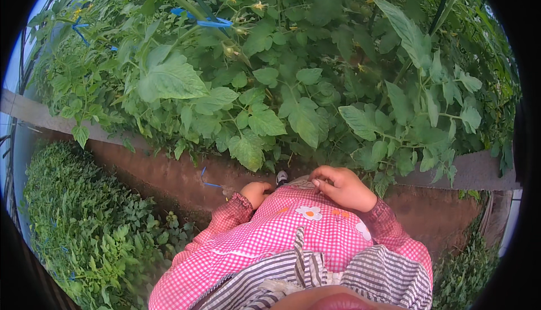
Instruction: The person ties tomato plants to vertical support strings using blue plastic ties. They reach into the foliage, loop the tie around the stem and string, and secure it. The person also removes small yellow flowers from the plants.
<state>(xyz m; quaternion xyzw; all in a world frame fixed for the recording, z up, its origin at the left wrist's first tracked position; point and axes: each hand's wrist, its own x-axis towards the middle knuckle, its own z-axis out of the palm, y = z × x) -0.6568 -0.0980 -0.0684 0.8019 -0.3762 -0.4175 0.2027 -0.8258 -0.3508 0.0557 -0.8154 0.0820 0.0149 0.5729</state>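
Note:
My left hand [256, 193] is low at the left front of the pink checked apron [270, 220], its fingers curled and partly hidden. Just left of it is a thin blue tie [212, 185]; whether the hand touches it I cannot tell. My right hand [345, 189] rests at the apron's front, thumb and fingers drawn together. Anything inside either grip is too small or hidden to make out. Ahead of both hands hang broad tomato leaves [248, 149]. A blue tie [214, 23] is fastened round a tomato stem [186, 3] farther up.
Dense tomato plants [315, 85] fill the far side, with small yellow flowers [259, 6] near the top. More green plants [101, 237] grow at the lower left. Between the rows runs a brown soil path [152, 169], and a shoe [282, 177] shows on it. A grey strip [462, 172] edges the row.

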